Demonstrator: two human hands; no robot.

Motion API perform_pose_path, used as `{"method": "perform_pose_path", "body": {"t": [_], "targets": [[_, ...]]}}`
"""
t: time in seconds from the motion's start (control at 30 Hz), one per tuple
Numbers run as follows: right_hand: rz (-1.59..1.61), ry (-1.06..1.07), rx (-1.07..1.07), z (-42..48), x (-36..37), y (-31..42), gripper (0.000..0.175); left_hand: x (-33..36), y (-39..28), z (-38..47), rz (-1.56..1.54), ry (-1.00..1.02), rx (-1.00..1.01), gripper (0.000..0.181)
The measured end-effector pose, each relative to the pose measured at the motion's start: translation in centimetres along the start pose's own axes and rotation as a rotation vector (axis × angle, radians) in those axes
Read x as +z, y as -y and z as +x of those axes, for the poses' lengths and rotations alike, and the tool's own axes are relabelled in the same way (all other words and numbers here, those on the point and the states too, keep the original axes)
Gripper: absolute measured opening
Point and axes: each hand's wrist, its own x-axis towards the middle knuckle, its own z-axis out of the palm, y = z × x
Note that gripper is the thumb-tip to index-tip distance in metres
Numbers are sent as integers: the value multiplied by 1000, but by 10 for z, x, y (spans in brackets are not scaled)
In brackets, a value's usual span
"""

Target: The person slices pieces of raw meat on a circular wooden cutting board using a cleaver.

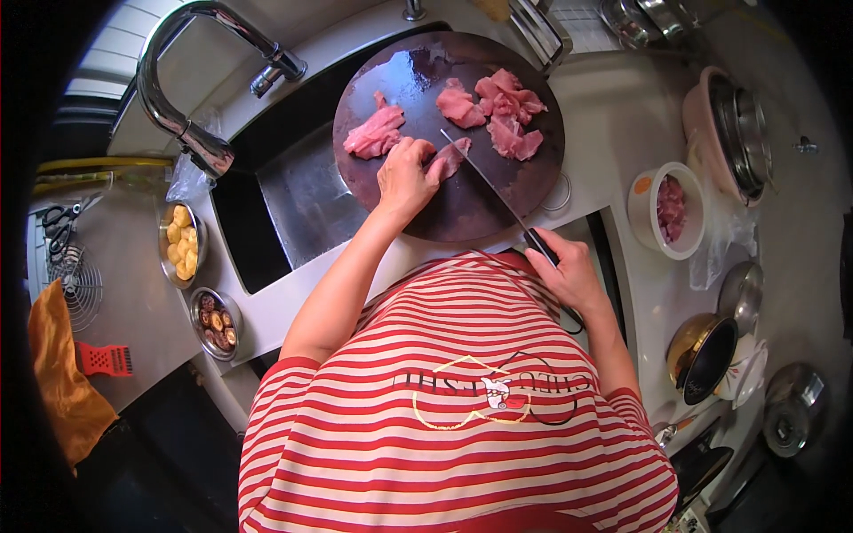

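Note:
A round dark cutting board (466, 200) lies partly over the sink (303, 193). My left hand (408, 174) pinches a small piece of raw meat (454, 160) against the board with its fingertips. In my right hand (565, 270) is the black handle of a kitchen knife (490, 180). Its blade runs up and left across the board, with the tip beside the pinched piece. A larger chunk of raw meat (375, 133) rests just beyond my left hand. Cut meat slices (510, 110) lie in a loose pile on the board's far right side.
A chrome faucet (156, 86) arches over the sink's left end. Left of the sink stand metal bowls of peeled yellow pieces (182, 243) and mushrooms (216, 326). On the right counter are a white tub (633, 200) holding meat, a pink basin (696, 120) and a gold-coloured pot (686, 340).

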Motion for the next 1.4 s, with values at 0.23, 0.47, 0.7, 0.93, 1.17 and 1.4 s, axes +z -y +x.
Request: {"method": "perform_pose_path", "body": {"t": [0.23,0.47,0.7,0.93,1.17,1.4], "targets": [[-119,-13,15,34,13,13,30,4,0,7,59,59,6,16],[-132,9,39,71,24,30,29,-2,-5,9,-6,93,-88,14],[-14,-167,103,0,-3,3,25,-6,0,12,-93,108,-181,16],[303,-281,253,-23,-21,0,21,-6,-5,20,58,193,-114,24],[354,-124,278,-15,-5,-7,24,-8,-2,24,-846,324,-272,9],[454,-215,172,-23,-12,-2,21,-14,-9,10,-955,351,-748,18]]}}
